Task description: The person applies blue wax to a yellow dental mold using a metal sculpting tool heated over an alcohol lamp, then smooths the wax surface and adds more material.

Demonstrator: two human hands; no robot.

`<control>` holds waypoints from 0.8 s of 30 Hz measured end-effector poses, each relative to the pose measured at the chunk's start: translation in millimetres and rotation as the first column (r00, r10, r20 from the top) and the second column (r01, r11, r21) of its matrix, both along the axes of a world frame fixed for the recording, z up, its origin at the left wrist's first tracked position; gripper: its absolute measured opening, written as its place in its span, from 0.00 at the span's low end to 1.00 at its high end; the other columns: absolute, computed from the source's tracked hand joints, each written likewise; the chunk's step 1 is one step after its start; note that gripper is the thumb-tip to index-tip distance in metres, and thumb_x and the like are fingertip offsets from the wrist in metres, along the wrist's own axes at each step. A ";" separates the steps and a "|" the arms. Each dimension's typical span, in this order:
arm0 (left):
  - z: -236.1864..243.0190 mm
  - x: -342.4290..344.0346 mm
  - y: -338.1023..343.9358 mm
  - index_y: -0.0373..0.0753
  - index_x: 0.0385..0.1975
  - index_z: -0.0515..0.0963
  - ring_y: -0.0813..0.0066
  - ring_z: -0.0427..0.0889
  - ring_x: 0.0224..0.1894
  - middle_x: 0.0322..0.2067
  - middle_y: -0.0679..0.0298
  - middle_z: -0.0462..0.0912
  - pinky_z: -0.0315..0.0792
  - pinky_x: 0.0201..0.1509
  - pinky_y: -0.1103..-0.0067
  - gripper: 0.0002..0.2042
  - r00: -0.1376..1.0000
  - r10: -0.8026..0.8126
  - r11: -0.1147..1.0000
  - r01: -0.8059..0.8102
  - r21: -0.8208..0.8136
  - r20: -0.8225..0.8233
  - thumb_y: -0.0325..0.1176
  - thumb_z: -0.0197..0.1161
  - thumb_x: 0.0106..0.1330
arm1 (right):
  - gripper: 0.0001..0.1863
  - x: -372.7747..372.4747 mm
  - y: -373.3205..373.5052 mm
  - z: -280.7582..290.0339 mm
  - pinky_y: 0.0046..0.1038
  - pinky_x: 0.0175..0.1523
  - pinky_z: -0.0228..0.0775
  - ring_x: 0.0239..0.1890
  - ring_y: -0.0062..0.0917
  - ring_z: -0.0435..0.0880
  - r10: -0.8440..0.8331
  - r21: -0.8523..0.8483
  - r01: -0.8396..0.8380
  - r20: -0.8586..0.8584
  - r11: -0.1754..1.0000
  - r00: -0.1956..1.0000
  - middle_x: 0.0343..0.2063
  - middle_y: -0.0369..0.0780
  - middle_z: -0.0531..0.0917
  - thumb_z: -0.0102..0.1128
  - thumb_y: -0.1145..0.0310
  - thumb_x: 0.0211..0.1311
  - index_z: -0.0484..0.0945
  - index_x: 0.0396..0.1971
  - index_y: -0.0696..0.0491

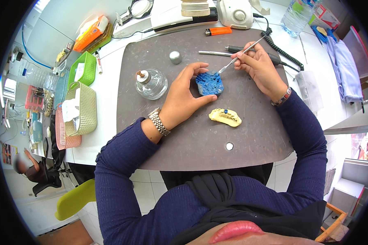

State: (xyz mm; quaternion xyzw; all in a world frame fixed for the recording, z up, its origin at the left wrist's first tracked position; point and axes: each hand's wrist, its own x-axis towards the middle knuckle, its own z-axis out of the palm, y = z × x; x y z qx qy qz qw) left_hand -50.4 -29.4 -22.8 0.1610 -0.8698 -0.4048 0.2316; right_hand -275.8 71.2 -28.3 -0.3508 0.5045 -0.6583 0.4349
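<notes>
On the grey-brown mat, my left hand curls around a pitted blue wax block, its thumb at the near side and fingers at the far side. In my right hand is a thin metal wax spatula, held like a pen. Its flat tip meets or nearly meets the block's far right edge. Nearer to me lies a pale yellow dental cast with a small blue piece on top. Left of my left hand stands a glass spirit lamp with a bare wick; beyond it sits its silver cap.
A second metal instrument and a black handpiece with a coiled cord lie beyond my right hand. An orange lighter rests at the mat's far edge. Baskets line the left; a clear plastic box stands right. Far left, another person sits.
</notes>
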 end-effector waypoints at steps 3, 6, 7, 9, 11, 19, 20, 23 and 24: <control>0.5 0.2 0.4 0.38 0.57 0.65 0.67 0.73 0.55 0.50 0.56 0.75 0.65 0.61 0.73 0.37 1.000 0.002 1.000 -0.002 -0.008 0.007 0.34 0.76 0.45 | 0.11 1.2 1.0 1.2 0.24 0.47 0.74 0.38 0.21 0.80 0.006 0.008 -0.006 -0.015 1.000 1.000 0.40 0.47 0.79 0.54 0.73 0.65 0.62 0.41 0.51; -0.1 0.0 0.4 0.38 0.57 0.65 0.67 0.73 0.55 0.49 0.56 0.75 0.65 0.61 0.73 0.37 1.000 0.003 1.000 -0.003 -0.006 0.004 0.34 0.76 0.45 | 0.11 2.6 1.5 2.1 0.24 0.47 0.74 0.38 0.21 0.80 0.006 0.013 -0.006 -0.022 1.000 1.000 0.40 0.47 0.79 0.54 0.73 0.65 0.62 0.41 0.51; 0.1 -0.2 0.6 0.38 0.57 0.65 0.67 0.73 0.55 0.49 0.56 0.75 0.65 0.61 0.73 0.36 1.000 0.004 1.000 -0.004 -0.005 0.006 0.34 0.76 0.46 | 0.11 2.7 1.7 2.2 0.25 0.47 0.74 0.38 0.22 0.80 0.004 0.015 -0.003 -0.023 1.000 1.000 0.40 0.47 0.79 0.54 0.73 0.65 0.62 0.41 0.51; 0.8 0.0 0.9 0.38 0.57 0.65 0.67 0.73 0.55 0.49 0.56 0.76 0.65 0.61 0.73 0.36 1.000 0.007 1.000 -0.007 -0.004 0.009 0.34 0.76 0.46 | 0.11 2.4 2.1 2.4 0.25 0.47 0.74 0.38 0.22 0.80 0.002 0.018 -0.002 -0.017 1.000 1.000 0.40 0.47 0.79 0.54 0.73 0.65 0.62 0.41 0.51; 1.0 0.6 0.9 0.38 0.57 0.65 0.67 0.73 0.54 0.49 0.56 0.76 0.65 0.61 0.73 0.36 1.000 0.006 1.000 -0.006 0.002 0.015 0.34 0.76 0.46 | 0.11 2.2 1.6 1.5 0.25 0.47 0.74 0.38 0.22 0.79 -0.003 0.013 0.003 0.004 1.000 1.000 0.40 0.47 0.79 0.55 0.73 0.64 0.62 0.41 0.52; -0.3 0.8 1.5 0.39 0.56 0.64 0.65 0.74 0.54 0.49 0.55 0.76 0.66 0.60 0.73 0.36 1.000 -0.004 1.000 0.005 0.009 -0.011 0.34 0.75 0.47 | 0.11 0.6 0.3 0.6 0.26 0.47 0.74 0.37 0.21 0.79 0.007 0.005 -0.007 0.048 1.000 0.999 0.37 0.45 0.78 0.55 0.74 0.63 0.62 0.40 0.53; -0.9 0.9 1.4 0.39 0.56 0.64 0.65 0.74 0.54 0.48 0.55 0.76 0.66 0.60 0.73 0.36 1.000 -0.003 1.000 0.003 0.004 -0.012 0.34 0.75 0.47 | 0.12 1.0 0.5 1.4 0.26 0.47 0.74 0.37 0.21 0.79 0.003 0.004 -0.003 0.035 1.000 0.999 0.37 0.45 0.78 0.55 0.74 0.63 0.62 0.40 0.53; -1.6 1.9 1.1 0.38 0.55 0.64 0.63 0.74 0.54 0.48 0.54 0.75 0.67 0.59 0.72 0.34 1.000 -0.004 1.000 0.004 -0.007 -0.019 0.33 0.74 0.47 | 0.12 3.9 -0.4 2.8 0.26 0.46 0.74 0.37 0.21 0.79 -0.005 0.002 0.005 0.003 1.000 1.000 0.37 0.46 0.78 0.56 0.74 0.63 0.62 0.40 0.53; -1.9 1.3 1.4 0.38 0.55 0.65 0.61 0.74 0.53 0.47 0.53 0.75 0.67 0.58 0.72 0.34 1.000 -0.007 1.000 0.007 -0.009 -0.022 0.33 0.74 0.47 | 0.12 4.4 -0.1 3.7 0.26 0.46 0.74 0.37 0.21 0.79 -0.011 0.004 0.011 -0.007 1.000 1.000 0.37 0.46 0.78 0.56 0.74 0.63 0.62 0.40 0.53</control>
